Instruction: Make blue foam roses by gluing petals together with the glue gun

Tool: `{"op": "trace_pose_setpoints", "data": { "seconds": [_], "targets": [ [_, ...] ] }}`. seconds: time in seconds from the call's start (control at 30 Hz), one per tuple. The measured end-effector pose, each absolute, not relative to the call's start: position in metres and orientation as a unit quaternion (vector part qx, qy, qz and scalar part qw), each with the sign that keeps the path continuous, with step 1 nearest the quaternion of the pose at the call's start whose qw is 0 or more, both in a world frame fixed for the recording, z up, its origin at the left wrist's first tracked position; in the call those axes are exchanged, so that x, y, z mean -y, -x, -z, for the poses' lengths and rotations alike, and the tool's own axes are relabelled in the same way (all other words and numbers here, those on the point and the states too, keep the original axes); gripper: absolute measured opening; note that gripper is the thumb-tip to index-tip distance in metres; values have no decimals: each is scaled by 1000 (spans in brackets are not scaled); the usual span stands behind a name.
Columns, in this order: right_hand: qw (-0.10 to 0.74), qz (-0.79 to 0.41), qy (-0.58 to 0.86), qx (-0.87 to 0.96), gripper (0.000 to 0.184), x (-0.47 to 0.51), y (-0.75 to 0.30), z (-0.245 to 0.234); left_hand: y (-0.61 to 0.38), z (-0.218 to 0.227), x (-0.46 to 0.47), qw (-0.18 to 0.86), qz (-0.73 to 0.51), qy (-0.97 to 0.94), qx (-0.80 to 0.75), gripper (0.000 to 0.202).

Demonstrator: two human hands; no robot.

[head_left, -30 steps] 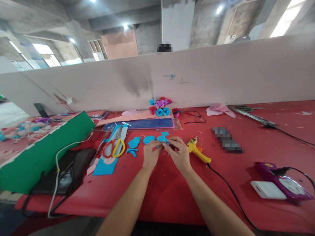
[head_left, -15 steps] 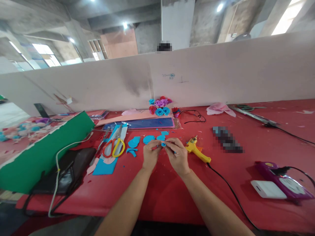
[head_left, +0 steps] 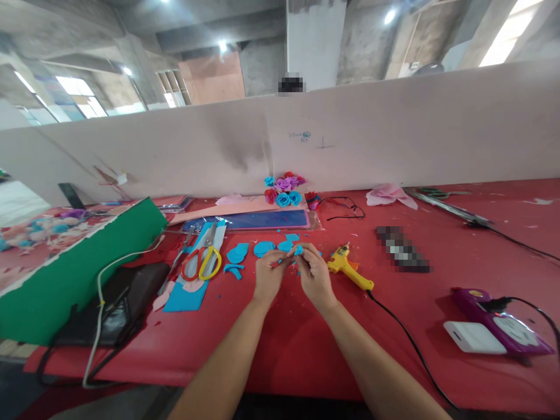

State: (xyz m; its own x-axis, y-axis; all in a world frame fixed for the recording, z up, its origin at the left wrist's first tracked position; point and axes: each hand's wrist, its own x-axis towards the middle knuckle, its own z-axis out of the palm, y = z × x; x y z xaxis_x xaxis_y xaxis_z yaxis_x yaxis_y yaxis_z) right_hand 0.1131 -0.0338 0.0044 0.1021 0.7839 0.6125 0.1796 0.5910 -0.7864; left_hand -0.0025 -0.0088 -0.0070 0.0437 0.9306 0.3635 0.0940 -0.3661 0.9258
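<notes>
A small rolled blue flower is held above the red table, its curled petals facing up. My right hand pinches it between thumb and fingers. My left hand is closed too, its fingertips pressed together at the flower's left side; what lies between them is partly hidden. Just behind my hands are blue cut petals, with another blue petal pile and curved blue scraps to the left. A yellow glue gun lies close to the right of my right hand.
Scissors with red and yellow handles lie on blue sheets at left, beside a green box and black bag. Finished flowers stand at the back. A purple power strip and blurred dark object are right.
The blue flower has moved slightly right and up and turned, so more of its petal shows. My right hand has rotated a little; my left hand has barely moved.
</notes>
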Motion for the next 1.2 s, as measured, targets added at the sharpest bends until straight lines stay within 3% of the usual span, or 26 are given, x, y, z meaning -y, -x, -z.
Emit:
{"op": "trace_pose_setpoints", "data": {
  "seconds": [0.2,0.37,1.2],
  "targets": [
    [641,-282,420,577,15,33,-113,1,4,5,10,349,-557,-623,-424,15],
    [674,-251,431,545,10,33,-112,2,2,5,11,326,-551,-643,-421,15],
    [636,-253,430,589,11,31,-112,1,-1,4,12,346,-538,-629,-442,12]
  ]
}}
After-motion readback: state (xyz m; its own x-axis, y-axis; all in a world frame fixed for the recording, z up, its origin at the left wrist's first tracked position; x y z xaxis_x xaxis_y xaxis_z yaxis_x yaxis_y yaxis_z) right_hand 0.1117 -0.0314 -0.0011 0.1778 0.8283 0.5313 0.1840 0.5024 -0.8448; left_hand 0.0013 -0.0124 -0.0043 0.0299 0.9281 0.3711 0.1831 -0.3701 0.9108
